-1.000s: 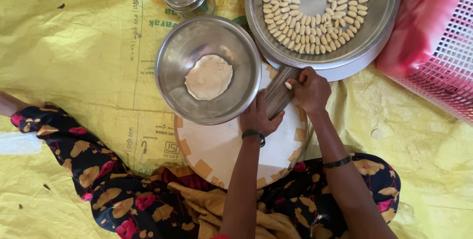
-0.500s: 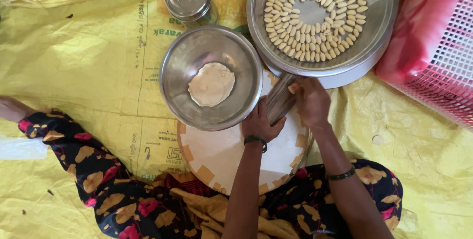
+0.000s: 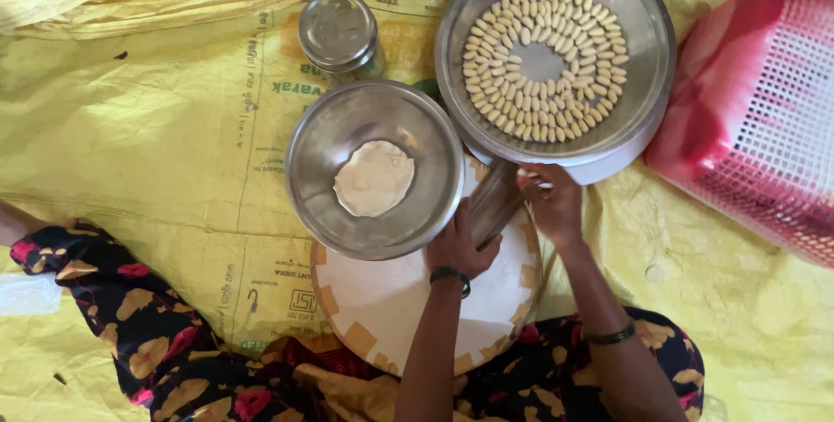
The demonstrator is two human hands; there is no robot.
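Observation:
A wooden rolling pin (image 3: 494, 199) lies tilted across the far edge of a round white board (image 3: 391, 309) with tan edge patches. My left hand (image 3: 460, 248), a dark band at its wrist, grips the pin's near end. My right hand (image 3: 551, 202) is closed at the pin's far end, by the rim of a large steel plate (image 3: 647, 83). Several small pale dough pieces (image 3: 543, 61) sit in rings on that plate. Left of my hands, a steel bowl (image 3: 317, 139) holds a flat round of dough (image 3: 374, 178).
A lidded steel jar (image 3: 338, 31) stands behind the bowl. A red plastic mesh basket (image 3: 756, 118) lies at the right. Everything rests on a yellow printed sheet (image 3: 148, 126). My legs in dark flowered cloth (image 3: 130, 318) frame the board.
Both hands have stayed on the rolling pin and shifted only slightly on it. The bowl, plate and jar keep their places while the view drifts a little.

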